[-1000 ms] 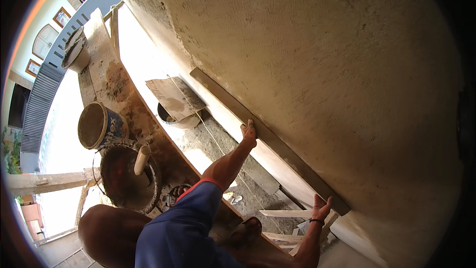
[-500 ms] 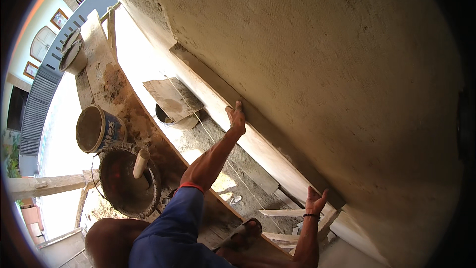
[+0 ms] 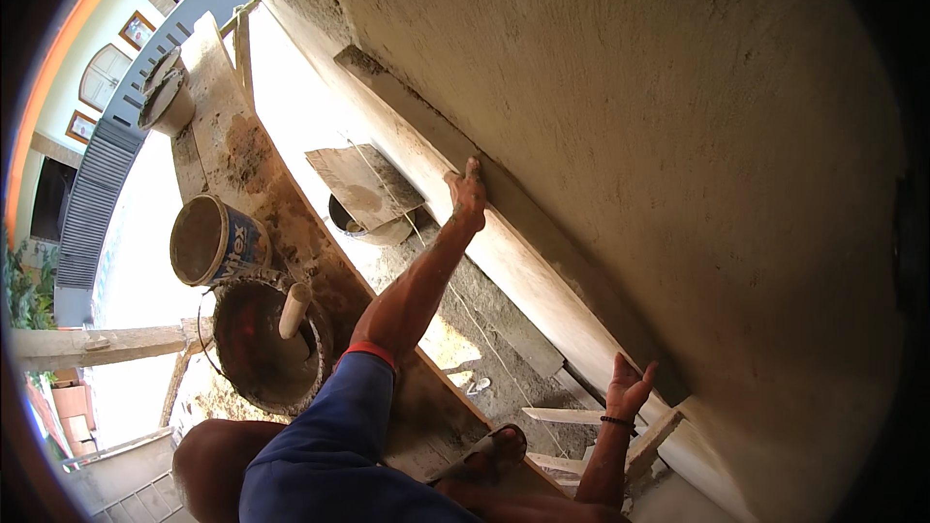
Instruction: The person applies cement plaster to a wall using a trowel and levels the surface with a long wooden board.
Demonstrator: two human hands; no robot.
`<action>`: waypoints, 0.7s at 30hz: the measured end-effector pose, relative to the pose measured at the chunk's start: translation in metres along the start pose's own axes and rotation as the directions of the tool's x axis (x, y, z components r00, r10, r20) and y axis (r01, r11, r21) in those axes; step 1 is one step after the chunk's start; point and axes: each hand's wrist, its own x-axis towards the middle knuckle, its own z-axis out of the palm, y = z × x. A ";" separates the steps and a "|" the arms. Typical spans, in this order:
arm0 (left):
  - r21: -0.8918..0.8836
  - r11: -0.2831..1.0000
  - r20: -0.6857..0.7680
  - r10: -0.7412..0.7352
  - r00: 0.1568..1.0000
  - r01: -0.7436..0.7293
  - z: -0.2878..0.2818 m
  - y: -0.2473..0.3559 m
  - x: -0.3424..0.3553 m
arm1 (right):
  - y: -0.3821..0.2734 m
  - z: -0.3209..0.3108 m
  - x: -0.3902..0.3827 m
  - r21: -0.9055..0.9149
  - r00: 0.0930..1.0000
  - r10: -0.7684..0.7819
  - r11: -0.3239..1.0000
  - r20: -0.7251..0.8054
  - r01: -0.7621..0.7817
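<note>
From where I stand, a plasterer's straightedge lies flat against the rough plastered wall, slanting from the far left down to the near right. The left hand holds it partway along, a finger laid up over its face and the palm at its lower edge. The right hand holds the near right end, palm at that same edge, thumb spread wide from the fingers; I cannot tell how far either hand curls behind. A dark beaded bracelet circles the right wrist, and a blue sleeve with a red cuff ends on the left arm.

To the left runs a plank platform smeared with mortar. On its near part stands a mortar-caked bucket with a pale cylindrical handle sticking up from inside. Just beyond it is a pail with a blue label, and farther off on the left, crusted tubs. Between platform and wall, on the ground, a flat sheet partly covers another bucket.
</note>
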 end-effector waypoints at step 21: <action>-0.658 0.731 -0.019 -0.258 0.966 0.183 -0.006 0.110 0.001 | -0.017 0.020 -0.008 0.078 0.997 -0.010 0.997 -0.080 0.016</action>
